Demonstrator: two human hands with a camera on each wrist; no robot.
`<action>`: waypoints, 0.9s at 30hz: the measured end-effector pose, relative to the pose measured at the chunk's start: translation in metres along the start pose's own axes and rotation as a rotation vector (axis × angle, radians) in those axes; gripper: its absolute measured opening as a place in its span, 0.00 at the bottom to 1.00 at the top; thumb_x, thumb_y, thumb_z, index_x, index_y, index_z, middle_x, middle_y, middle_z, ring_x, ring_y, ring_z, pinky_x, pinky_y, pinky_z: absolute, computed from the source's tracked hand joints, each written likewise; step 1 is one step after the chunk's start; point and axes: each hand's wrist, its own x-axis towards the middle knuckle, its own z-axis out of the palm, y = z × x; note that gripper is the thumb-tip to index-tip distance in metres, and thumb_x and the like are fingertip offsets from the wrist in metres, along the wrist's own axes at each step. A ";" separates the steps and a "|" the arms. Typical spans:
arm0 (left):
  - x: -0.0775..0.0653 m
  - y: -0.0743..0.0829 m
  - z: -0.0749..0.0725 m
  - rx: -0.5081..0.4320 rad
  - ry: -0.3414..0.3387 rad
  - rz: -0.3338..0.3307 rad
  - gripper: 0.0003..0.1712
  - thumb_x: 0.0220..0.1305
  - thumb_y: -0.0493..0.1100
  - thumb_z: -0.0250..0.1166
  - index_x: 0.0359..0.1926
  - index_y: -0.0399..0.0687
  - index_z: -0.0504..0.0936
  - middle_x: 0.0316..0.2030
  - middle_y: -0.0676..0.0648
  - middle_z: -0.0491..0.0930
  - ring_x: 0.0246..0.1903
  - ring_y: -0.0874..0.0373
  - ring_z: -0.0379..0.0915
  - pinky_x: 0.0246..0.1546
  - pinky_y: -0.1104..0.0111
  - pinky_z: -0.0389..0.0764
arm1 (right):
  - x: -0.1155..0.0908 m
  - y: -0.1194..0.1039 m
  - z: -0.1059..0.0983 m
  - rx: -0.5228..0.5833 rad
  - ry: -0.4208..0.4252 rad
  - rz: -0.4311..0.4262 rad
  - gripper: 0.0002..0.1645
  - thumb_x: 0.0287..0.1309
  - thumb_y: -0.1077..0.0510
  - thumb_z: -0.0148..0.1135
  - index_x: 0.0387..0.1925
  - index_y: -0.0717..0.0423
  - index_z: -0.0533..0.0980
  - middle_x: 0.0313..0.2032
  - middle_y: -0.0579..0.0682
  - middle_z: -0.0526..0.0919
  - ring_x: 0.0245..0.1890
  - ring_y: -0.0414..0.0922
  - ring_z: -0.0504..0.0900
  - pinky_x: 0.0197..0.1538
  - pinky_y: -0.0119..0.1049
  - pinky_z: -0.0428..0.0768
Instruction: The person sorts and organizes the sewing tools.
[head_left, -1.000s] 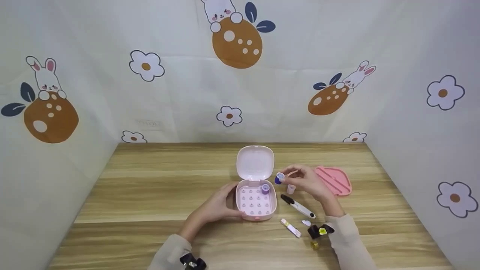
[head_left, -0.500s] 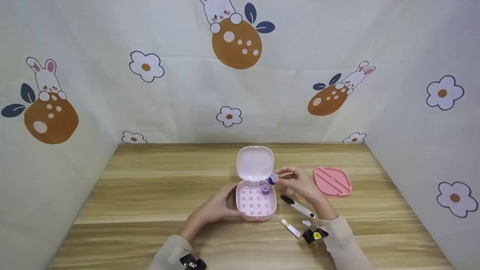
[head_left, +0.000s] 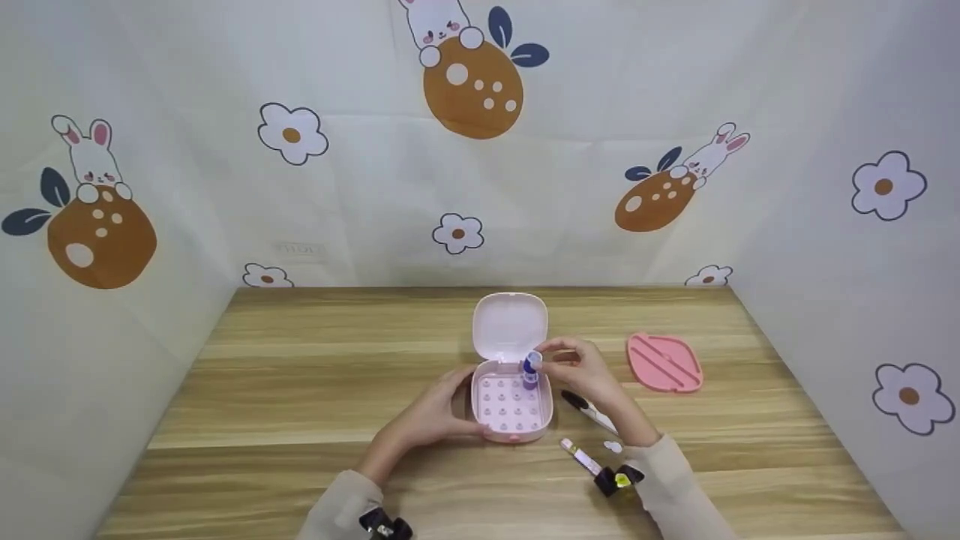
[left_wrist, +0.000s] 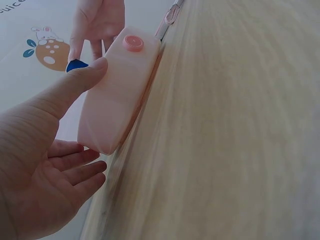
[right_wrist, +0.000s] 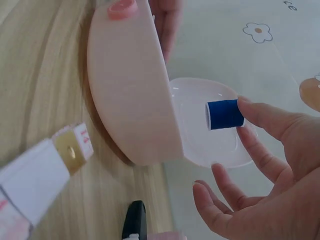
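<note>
In the head view a pale pink sewing box stands with its lid raised, its floor set with rows of small pegs. A purple thread spool sits in its far right corner. My left hand holds the box by its left side, thumb at the front edge and fingers towards the back. Between thumb and forefinger my right hand pinches a blue thread spool. That spool is above the box's far right corner, overlapping the purple one in the head view. The right wrist view shows my other right fingers spread loosely below it.
Right of the box lie a black-and-white slim tool, a folded tape measure and a small white cloud-shaped piece. A pink tray with slanted ridges lies further right. Patterned cloth walls surround the table.
My right hand has moved left with the blue spool, from beside the box to over its far right corner. My left hand has stayed on the box.
</note>
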 end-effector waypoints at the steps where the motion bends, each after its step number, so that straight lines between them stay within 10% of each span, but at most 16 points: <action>1: 0.000 0.000 0.000 0.000 -0.001 -0.001 0.58 0.49 0.49 0.85 0.76 0.36 0.67 0.73 0.34 0.70 0.74 0.35 0.63 0.77 0.39 0.60 | 0.000 0.000 0.002 -0.006 0.004 -0.003 0.20 0.60 0.65 0.72 0.51 0.74 0.80 0.48 0.60 0.87 0.43 0.45 0.86 0.45 0.39 0.89; 10: 0.000 0.001 -0.001 -0.009 -0.006 -0.012 0.58 0.49 0.48 0.85 0.76 0.33 0.66 0.73 0.32 0.69 0.74 0.34 0.62 0.78 0.40 0.60 | -0.003 0.002 0.016 -0.044 0.057 -0.062 0.16 0.62 0.67 0.71 0.49 0.74 0.81 0.50 0.66 0.86 0.53 0.60 0.85 0.57 0.37 0.83; 27: 0.000 -0.001 0.001 0.004 0.000 0.002 0.57 0.49 0.49 0.85 0.76 0.35 0.67 0.72 0.35 0.71 0.73 0.36 0.65 0.77 0.40 0.62 | -0.002 0.008 0.032 -0.082 0.132 -0.059 0.16 0.58 0.69 0.72 0.47 0.73 0.82 0.46 0.66 0.88 0.49 0.58 0.86 0.58 0.46 0.82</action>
